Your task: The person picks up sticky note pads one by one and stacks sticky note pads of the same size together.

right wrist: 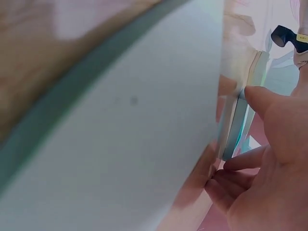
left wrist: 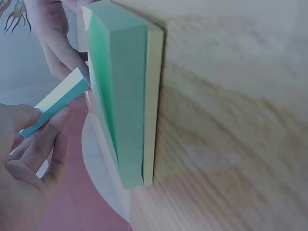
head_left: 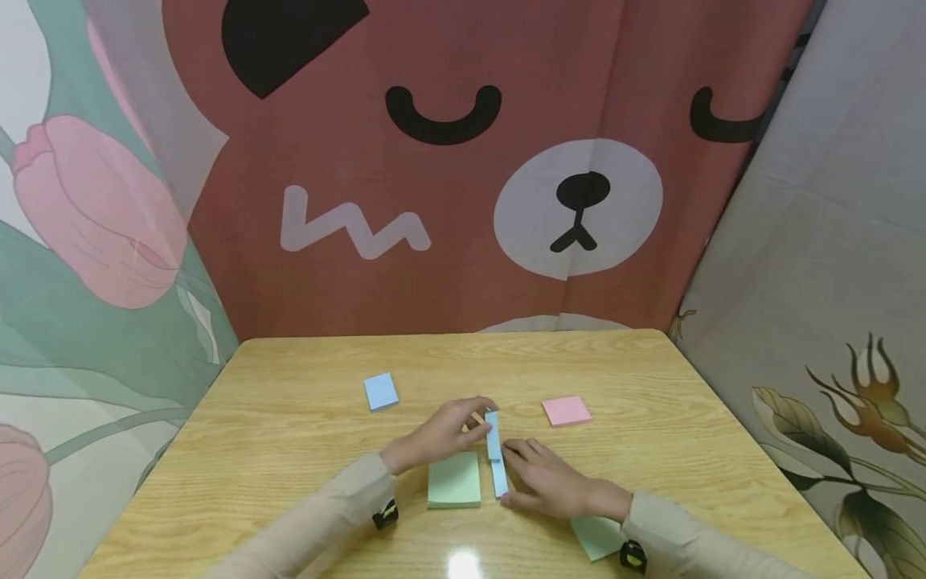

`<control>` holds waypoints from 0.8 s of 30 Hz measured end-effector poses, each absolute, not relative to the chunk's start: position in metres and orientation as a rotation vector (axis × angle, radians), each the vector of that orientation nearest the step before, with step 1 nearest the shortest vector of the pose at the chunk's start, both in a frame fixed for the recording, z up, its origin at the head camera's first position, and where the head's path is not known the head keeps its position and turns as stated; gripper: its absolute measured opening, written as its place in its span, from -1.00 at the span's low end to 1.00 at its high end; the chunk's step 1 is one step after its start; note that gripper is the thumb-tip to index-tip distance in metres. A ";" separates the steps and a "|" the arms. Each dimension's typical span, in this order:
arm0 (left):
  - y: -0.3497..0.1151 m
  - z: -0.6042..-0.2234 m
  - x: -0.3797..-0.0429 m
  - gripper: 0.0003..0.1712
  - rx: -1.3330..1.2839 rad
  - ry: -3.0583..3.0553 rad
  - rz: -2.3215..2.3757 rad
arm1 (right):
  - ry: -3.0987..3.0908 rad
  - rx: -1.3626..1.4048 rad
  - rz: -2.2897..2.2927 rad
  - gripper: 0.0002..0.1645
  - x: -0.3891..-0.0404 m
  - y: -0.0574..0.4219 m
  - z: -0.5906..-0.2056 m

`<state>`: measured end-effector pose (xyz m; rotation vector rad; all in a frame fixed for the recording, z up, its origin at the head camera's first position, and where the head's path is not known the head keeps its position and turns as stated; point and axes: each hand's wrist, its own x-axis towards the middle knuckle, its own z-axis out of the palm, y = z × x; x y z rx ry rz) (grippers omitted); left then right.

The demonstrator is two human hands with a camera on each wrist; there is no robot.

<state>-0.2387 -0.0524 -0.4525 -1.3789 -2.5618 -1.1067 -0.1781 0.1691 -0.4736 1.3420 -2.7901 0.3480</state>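
A light blue strip-like note pad (head_left: 493, 434) is pinched between the thumb and fingers of my left hand (head_left: 456, 425). It overlaps the far part of a second narrow blue pad (head_left: 501, 481) in the head view. My right hand (head_left: 546, 481) holds that second pad by its ends, thumb at the near end and fingertips toward the far end. Left of it lies a green note pad (head_left: 454, 480); a pale yellow layer (left wrist: 154, 106) shows beneath the green in the left wrist view. Another green pad (head_left: 596, 537) is partly hidden under my right wrist.
A blue note pad (head_left: 381, 392) lies at the back left of the wooden table (head_left: 289, 418), and a pink note pad (head_left: 567, 411) at the back right. Printed curtains (head_left: 448, 297) stand behind the table and along both sides.
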 end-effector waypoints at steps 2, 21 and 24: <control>-0.051 -0.454 -0.239 -0.65 -1.386 -2.557 -1.099 | -2.787 1.346 0.352 -0.14 -0.179 0.170 -0.473; -0.042 -0.458 -0.241 -0.61 -1.373 -2.631 -0.945 | -2.713 1.351 0.279 -0.19 -0.180 0.171 -0.476; -0.041 -0.461 -0.241 -0.59 -1.394 -2.651 -0.859 | -2.720 1.349 0.278 -0.19 -0.180 0.171 -0.477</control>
